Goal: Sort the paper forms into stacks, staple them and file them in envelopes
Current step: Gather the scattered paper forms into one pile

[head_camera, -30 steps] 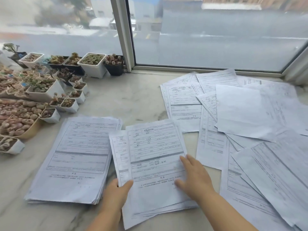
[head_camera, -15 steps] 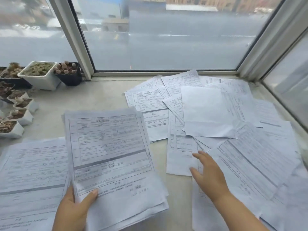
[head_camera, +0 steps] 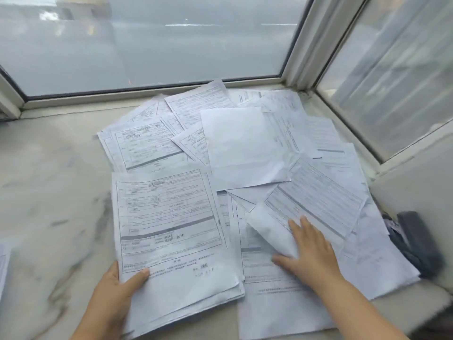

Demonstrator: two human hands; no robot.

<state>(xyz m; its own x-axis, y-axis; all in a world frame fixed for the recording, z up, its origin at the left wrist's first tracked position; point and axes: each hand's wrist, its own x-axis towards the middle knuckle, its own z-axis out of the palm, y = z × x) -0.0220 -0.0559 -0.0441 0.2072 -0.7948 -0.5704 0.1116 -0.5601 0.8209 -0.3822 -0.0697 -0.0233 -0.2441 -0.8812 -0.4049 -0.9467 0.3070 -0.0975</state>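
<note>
My left hand [head_camera: 117, 288] grips a stack of printed forms [head_camera: 169, 231] by its lower left corner, thumb on top. The stack overlaps the left side of a loose heap of forms [head_camera: 318, 192] spread over the marble sill. My right hand [head_camera: 308, 253] lies on that heap with fingers straight, touching a sheet whose edge curls up [head_camera: 272, 229] beside the fingers. A blank white sheet [head_camera: 242, 146] lies on top of the heap's middle.
A dark grey stapler [head_camera: 416, 241] lies at the right, against the wall. Window frames [head_camera: 304, 45] close off the back and right. The marble sill [head_camera: 49, 192] stretches left; the edge of another paper stack [head_camera: 3, 261] shows at far left.
The view swung right; the plant pots left the frame. My left hand carried the stack right, onto the heap. My right hand left the stack and reached onto the loose forms.
</note>
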